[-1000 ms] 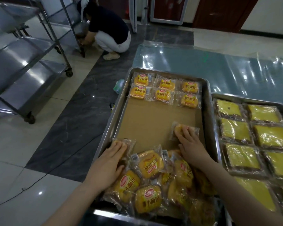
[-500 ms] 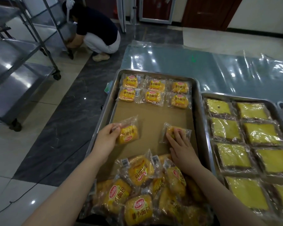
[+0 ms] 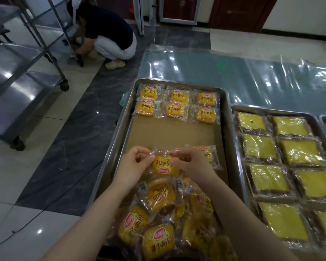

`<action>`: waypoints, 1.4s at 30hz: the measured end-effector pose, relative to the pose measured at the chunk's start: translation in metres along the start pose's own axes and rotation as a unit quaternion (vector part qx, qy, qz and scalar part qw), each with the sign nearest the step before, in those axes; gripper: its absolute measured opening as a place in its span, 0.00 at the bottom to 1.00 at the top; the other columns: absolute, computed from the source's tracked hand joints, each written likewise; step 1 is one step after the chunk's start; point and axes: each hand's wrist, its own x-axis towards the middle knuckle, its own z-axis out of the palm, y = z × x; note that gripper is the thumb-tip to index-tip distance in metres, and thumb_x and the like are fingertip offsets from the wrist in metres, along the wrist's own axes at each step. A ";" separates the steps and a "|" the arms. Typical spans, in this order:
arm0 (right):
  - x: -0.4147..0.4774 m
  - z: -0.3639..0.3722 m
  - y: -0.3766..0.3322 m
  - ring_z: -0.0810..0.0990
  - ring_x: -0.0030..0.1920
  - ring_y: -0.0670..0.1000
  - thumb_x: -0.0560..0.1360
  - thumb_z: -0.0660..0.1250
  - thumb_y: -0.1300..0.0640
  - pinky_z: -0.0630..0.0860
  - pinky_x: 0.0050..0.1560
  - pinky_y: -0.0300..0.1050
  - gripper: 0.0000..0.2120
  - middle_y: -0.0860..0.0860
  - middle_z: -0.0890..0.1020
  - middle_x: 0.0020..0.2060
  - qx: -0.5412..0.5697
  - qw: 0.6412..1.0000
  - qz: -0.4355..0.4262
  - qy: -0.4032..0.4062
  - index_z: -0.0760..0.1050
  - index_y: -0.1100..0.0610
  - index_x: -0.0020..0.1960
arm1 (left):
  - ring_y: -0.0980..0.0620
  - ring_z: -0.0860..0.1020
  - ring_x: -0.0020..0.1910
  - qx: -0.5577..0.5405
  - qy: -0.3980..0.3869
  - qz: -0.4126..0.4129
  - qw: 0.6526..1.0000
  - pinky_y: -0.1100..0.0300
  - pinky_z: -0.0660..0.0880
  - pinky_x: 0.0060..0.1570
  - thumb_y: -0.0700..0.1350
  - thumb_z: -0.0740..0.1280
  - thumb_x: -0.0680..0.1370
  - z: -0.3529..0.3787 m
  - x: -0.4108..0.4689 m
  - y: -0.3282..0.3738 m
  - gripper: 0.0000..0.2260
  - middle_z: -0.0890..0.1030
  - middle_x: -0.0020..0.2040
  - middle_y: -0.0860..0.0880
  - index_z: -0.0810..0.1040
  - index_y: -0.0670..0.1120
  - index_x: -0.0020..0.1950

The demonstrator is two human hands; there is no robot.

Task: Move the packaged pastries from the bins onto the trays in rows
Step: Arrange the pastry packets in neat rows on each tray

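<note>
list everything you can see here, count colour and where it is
centre tray: one, silver, brown cardboard liner, straight ahead
rowed pastries: six, orange-yellow in clear wrappers, two rows of three at the tray's far end
loose pastry: one, orange-yellow, mid-tray by the right wall
piled pastries: a heap, count unclear, tray's near end
held pastry: one, orange-yellow, above the heap
right tray: one, silver, beside the centre tray
square cakes: at least eight, yellow, two columns on the right tray
plastic sheet: one, clear, floor beyond the trays
steel racks: at least two, silver, wheeled, left
crouching person: one, far left
left hand, right hand: both pinch the held pastry's wrapper
</note>
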 end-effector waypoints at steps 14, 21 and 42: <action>-0.010 0.007 0.015 0.82 0.45 0.57 0.73 0.70 0.56 0.81 0.44 0.50 0.07 0.56 0.83 0.45 0.077 0.997 0.000 0.025 0.80 0.51 0.51 | 0.53 0.77 0.35 -0.136 0.049 -0.073 0.987 0.57 0.75 0.39 0.44 0.62 0.79 -0.001 -0.011 -0.007 0.07 0.79 0.35 0.51 0.74 0.49 0.41; 0.008 -0.006 0.017 0.82 0.39 0.49 0.68 0.75 0.64 0.79 0.41 0.43 0.10 0.50 0.82 0.37 0.171 0.981 0.047 0.083 0.75 0.55 0.42 | 0.49 0.82 0.39 -0.123 0.009 -0.080 0.989 0.56 0.78 0.42 0.42 0.64 0.77 -0.007 -0.007 -0.007 0.03 0.84 0.40 0.46 0.76 0.44 0.45; 0.042 -0.060 0.038 0.76 0.51 0.51 0.73 0.62 0.64 0.68 0.44 0.42 0.11 0.46 0.76 0.45 -0.372 0.911 -0.058 0.168 0.79 0.51 0.47 | 0.54 0.53 0.75 0.473 -0.206 0.303 0.801 0.59 0.45 0.72 0.44 0.62 0.78 0.003 0.040 -0.011 0.19 0.59 0.75 0.52 0.68 0.51 0.70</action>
